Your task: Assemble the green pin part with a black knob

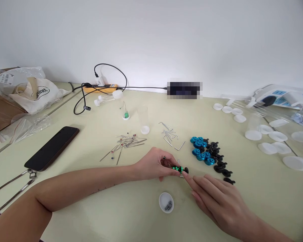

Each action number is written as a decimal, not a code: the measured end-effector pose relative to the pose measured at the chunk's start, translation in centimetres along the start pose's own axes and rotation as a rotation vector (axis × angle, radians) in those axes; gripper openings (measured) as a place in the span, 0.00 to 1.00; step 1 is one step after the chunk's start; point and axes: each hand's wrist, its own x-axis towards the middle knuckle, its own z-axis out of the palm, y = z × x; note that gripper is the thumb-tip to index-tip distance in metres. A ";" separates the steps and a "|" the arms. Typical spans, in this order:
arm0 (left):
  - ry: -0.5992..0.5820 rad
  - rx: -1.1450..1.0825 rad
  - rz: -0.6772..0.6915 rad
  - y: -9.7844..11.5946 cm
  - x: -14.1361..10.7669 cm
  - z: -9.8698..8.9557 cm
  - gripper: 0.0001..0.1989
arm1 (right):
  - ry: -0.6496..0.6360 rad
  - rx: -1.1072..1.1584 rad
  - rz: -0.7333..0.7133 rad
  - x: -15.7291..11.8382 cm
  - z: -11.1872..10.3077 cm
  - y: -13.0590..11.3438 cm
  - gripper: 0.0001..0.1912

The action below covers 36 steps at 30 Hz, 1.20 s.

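My left hand [158, 163] is closed round a small green metal fitting [177, 168] with a black knob [186, 170] at its right end. Against the fitting's right part rests the index fingertip of my right hand [217, 196], its other fingers bent together. Bits of silver rod show above and below the fitting; what my right fingers hold is hidden. Just below lies a white cap [161, 201] with small metal screws [169, 205] in it. Several L-shaped hex keys [169, 134] lie beyond my hands. Blue metal fittings [200, 151] and black thumb knobs [220, 164] are grouped to the right.
Thin metal rods with coloured beads [126, 144] lie left of centre. A clear tube [143, 119] and a green-based wire piece [126, 115] stand behind. A phone [52, 148] lies left; white caps [278, 136] and clear tubes sit right. An orange power strip [99, 88] is by the wall.
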 end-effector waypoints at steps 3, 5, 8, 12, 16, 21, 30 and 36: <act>0.004 0.001 0.003 0.0 0.0 0.0 0.24 | -0.014 0.017 0.004 0.0 0.1 0.1 0.20; 0.004 -0.008 0.004 0.0 0.0 0.1 0.24 | -0.024 0.028 0.002 0.0 0.1 0.1 0.19; 0.007 -0.015 0.007 0.1 -0.1 0.1 0.23 | -0.023 0.028 0.002 0.0 0.1 0.1 0.18; -0.003 -0.021 0.006 0.0 0.0 0.1 0.22 | -0.028 0.040 0.009 0.1 0.2 0.1 0.19; -0.004 -0.007 0.012 -0.1 0.0 0.0 0.22 | -0.024 0.054 0.005 0.2 0.0 0.2 0.19; -0.004 -0.034 0.016 -0.1 0.0 0.0 0.21 | -0.005 0.070 -0.008 0.0 0.0 0.1 0.19; -0.009 -0.027 0.022 -0.2 0.0 0.0 0.20 | -0.020 0.077 0.012 -0.1 0.2 0.2 0.21; -0.013 -0.018 0.020 -0.2 0.1 0.0 0.22 | -0.001 0.064 0.013 0.0 0.1 0.2 0.19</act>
